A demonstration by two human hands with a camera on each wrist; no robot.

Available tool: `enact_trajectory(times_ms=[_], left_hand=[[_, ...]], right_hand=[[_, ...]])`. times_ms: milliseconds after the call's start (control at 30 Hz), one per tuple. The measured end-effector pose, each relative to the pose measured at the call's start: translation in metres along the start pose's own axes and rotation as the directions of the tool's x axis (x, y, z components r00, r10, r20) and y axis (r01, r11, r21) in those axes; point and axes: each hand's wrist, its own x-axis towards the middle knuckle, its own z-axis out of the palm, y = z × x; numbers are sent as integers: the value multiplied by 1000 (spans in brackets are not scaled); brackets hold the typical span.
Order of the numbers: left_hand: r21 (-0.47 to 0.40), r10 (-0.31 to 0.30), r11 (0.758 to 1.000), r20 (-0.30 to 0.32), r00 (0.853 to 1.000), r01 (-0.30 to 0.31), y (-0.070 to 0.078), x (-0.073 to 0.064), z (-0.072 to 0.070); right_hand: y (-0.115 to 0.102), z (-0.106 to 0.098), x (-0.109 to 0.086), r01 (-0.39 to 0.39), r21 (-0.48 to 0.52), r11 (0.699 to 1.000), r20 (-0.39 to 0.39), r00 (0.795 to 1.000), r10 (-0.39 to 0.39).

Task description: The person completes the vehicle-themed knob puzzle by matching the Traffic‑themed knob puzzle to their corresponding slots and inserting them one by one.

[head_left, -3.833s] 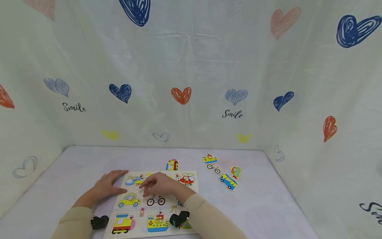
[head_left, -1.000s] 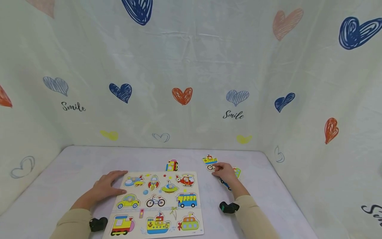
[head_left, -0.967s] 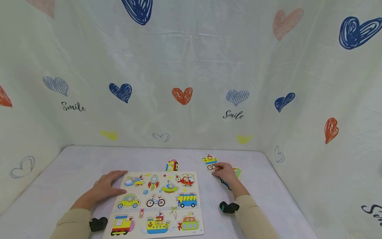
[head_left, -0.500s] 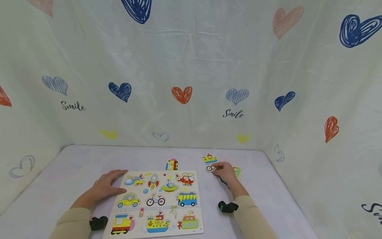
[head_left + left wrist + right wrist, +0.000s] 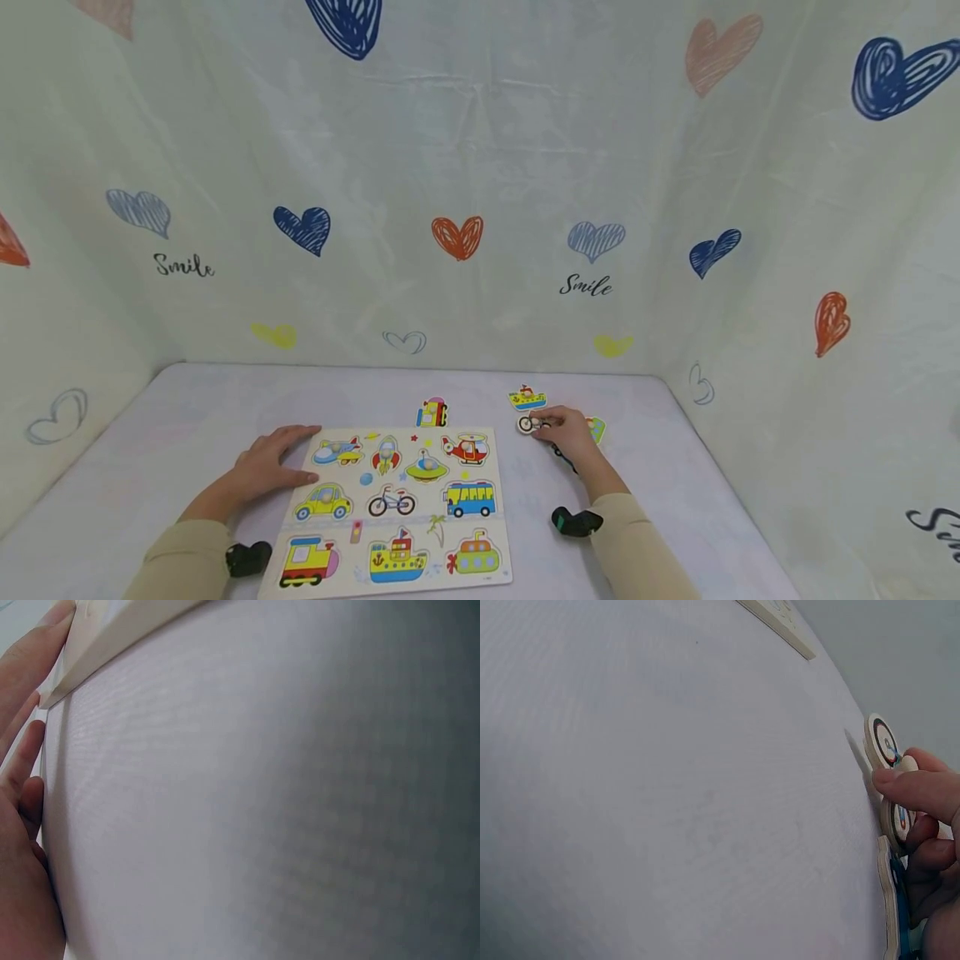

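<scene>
My right hand (image 5: 572, 433) pinches the knob of a bicycle puzzle piece (image 5: 527, 424) between thumb and finger. In the right wrist view the bicycle piece (image 5: 883, 742) is tipped, with a shadow beside it. Right below it lies a bus piece (image 5: 901, 907), partly under the hand. My left hand (image 5: 266, 465) rests at the upper left edge of a wooden puzzle board (image 5: 348, 558), fingers spread and thumb at the edge. Plane, rocket, UFO, helicopter and car with knobs show on the board, above pictures of a bicycle, bus, train, ship and submarine.
A ship piece (image 5: 528, 398) lies just behind the right hand. A submarine piece (image 5: 597, 429) is partly hidden to its right. The train piece (image 5: 432, 413) sits at the board's back edge. A heart-printed curtain (image 5: 480, 167) surrounds the white table (image 5: 645, 492).
My right hand has left the board's rocket area and moved right to the loose pieces, pinching the bicycle piece. That piece has shifted slightly toward me. The left hand stays at the board.
</scene>
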Motion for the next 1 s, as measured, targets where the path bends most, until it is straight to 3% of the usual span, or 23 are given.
enact_trajectory(times_ms=[567, 1000], left_hand=[[-11, 1, 1000, -1, 1000, -1, -1, 0, 1], [-9, -16, 1000, 2, 1000, 16, 0, 1, 2]], right_hand=[[2, -3, -3, 43, 120, 992, 28, 999, -47], [1, -3, -7, 77, 82, 994, 48, 996, -81]])
